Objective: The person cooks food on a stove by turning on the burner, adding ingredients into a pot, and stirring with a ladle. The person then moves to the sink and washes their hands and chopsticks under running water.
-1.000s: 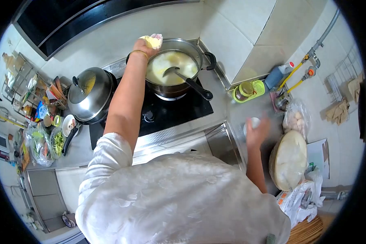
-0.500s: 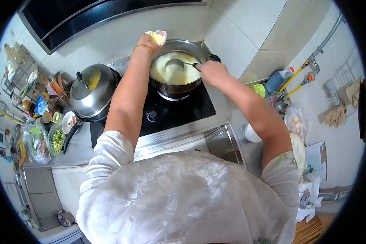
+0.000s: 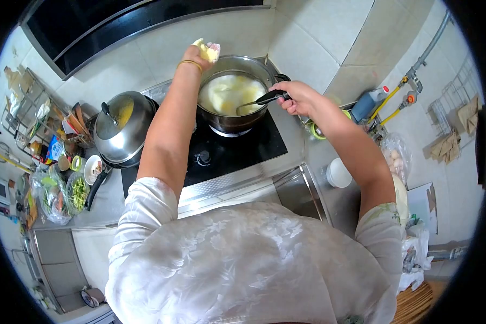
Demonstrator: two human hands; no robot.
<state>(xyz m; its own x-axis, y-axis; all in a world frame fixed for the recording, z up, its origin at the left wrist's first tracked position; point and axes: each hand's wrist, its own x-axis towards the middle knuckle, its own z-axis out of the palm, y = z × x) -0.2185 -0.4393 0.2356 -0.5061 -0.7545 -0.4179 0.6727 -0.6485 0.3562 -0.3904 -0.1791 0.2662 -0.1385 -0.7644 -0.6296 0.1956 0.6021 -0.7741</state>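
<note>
Raised at the back left of the pot, my left hand is closed around a pale yellow, doughy-looking lump. My right hand grips the black handle of a ladle at the pot's right rim. The ladle's bowl dips into cloudy, pale yellow liquid, which partly hides it. That liquid half fills a deep metal pot, which sits on a lit burner of the black gas stove.
A lidded wok stands left of the pot. Left of it are a small white bowl and bagged vegetables. On the right are a white tub, a blue bottle, a green container and bagged eggs.
My right hand has moved right and slightly down, drawing the ladle toward the pot's right side. Its bowl has sunk deeper into the liquid. My left hand stays nearly still with the lump.
</note>
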